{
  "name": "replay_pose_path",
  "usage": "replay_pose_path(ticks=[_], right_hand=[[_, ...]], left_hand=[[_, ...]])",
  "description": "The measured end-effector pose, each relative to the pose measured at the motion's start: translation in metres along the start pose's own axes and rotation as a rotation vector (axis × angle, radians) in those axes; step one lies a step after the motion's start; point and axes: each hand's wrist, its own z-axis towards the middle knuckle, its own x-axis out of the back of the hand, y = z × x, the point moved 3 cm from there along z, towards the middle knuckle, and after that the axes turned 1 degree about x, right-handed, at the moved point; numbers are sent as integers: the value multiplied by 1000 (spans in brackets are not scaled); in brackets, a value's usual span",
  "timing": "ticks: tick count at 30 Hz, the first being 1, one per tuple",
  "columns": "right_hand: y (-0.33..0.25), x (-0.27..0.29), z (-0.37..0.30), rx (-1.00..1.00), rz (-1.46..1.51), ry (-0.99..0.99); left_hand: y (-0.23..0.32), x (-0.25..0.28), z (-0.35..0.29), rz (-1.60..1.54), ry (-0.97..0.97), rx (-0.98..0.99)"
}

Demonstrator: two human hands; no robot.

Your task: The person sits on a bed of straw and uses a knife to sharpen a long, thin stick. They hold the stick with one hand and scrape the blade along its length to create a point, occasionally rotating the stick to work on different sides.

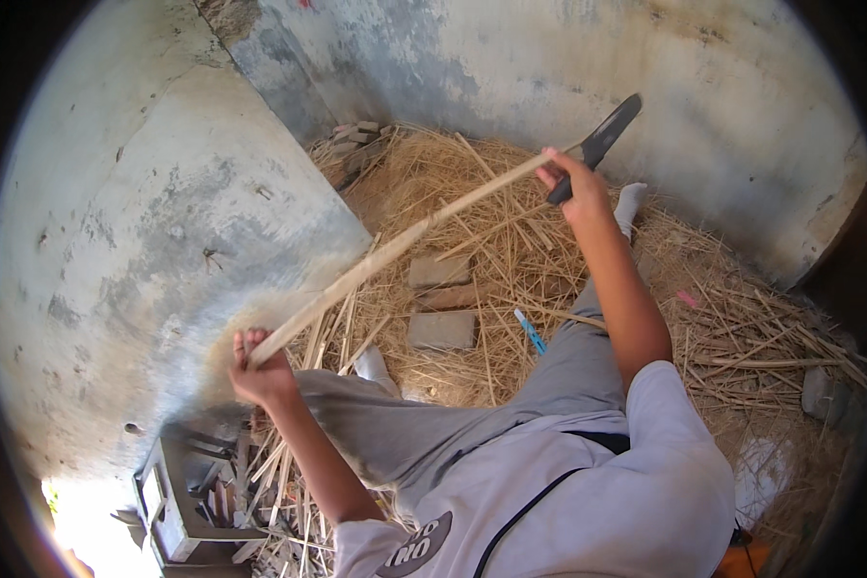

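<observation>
A long, pale strip (385, 252) that looks like split bamboo runs slantwise in front of me. My left hand (263, 376) has its near left end between thumb and fingers. At the far right, my right hand (578, 185) is closed round the dark handle of a broad-bladed knife (611, 131). The blade points up and away to the right. The strip's far end meets the fingers of that hand, close to the blade's base; exact contact there is too small to tell.
Shavings and thin strips (511, 226) cover the floor around my legs. Flat bricks (442, 329) lie between my feet, near a blue-handled tool (530, 331). A wall (164, 212) stands close on the left, another (568, 58) ahead. A wooden frame (178, 501) sits lower left.
</observation>
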Motion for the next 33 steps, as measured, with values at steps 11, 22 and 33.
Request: replay_pose_path(ticks=[11,22,33], right_hand=[[-30,-87,-21,337,-119,-280],[97,-118,-33,344,-489,-604],[125,-162,-73,551,-827,-722]], left_hand=[[-105,32,35,1199,13,-350],[-165,0,-11,1498,-677,-117],[-225,19,0,1355,-782,232]])
